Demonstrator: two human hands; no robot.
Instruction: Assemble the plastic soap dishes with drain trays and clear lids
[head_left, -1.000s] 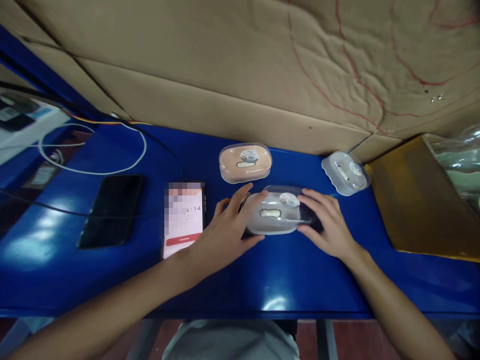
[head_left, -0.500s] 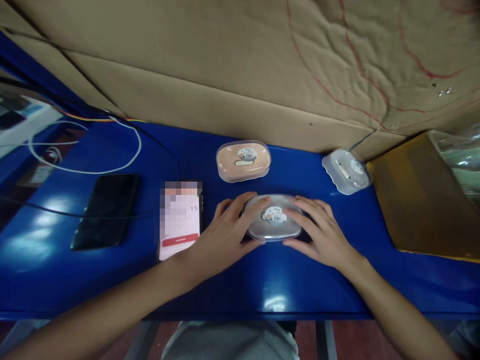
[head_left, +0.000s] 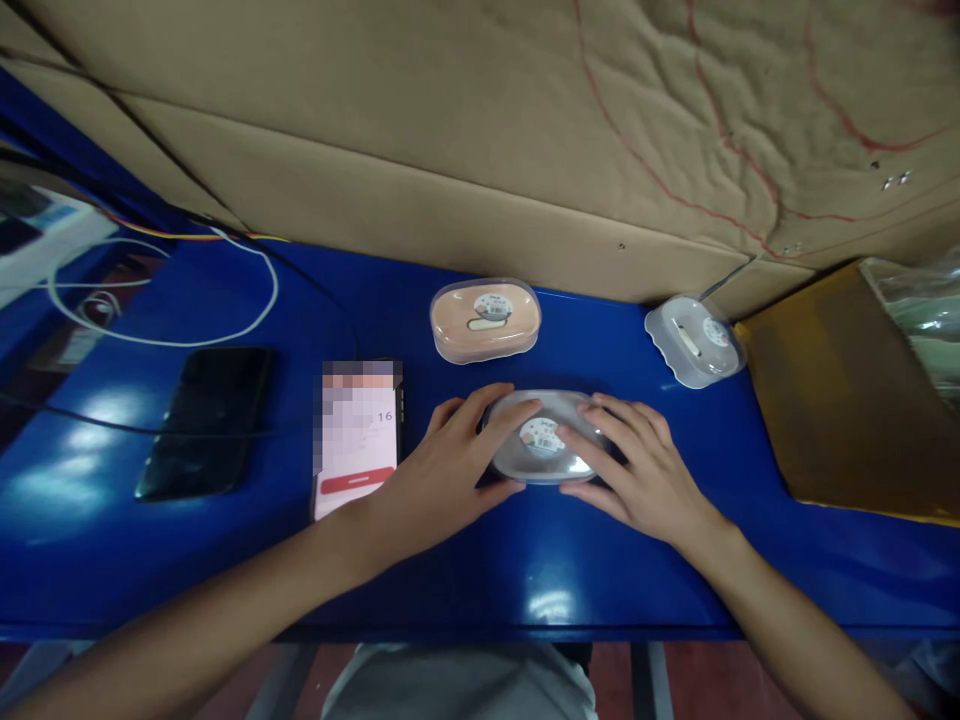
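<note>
A grey oval box with a clear lid and a round white label [head_left: 551,460] rests on the blue table [head_left: 480,590]. Around its left end my left hand [head_left: 457,455] is closed, thumb at the near side and fingers over the lid. My right hand [head_left: 641,460] grips the right end in the same way, one finger lying on the lid beside the label. Behind it sits a peach box with a clear lid [head_left: 486,322]. A whitish box with a clear lid [head_left: 696,340] stands farther right, near the cardboard.
Left of my left hand lies a phone with a lit screen [head_left: 358,440], and beyond it a dark phone [head_left: 206,422]. Cables [head_left: 255,325] cross the left side. A brown carton [head_left: 832,400] stands at the right, and a cardboard wall [head_left: 420,150] rises behind.
The label on the grey box now sits slightly further left, and my right fingers have shifted a little left over the lid. The number on the phone screen went from 15 to 16.
</note>
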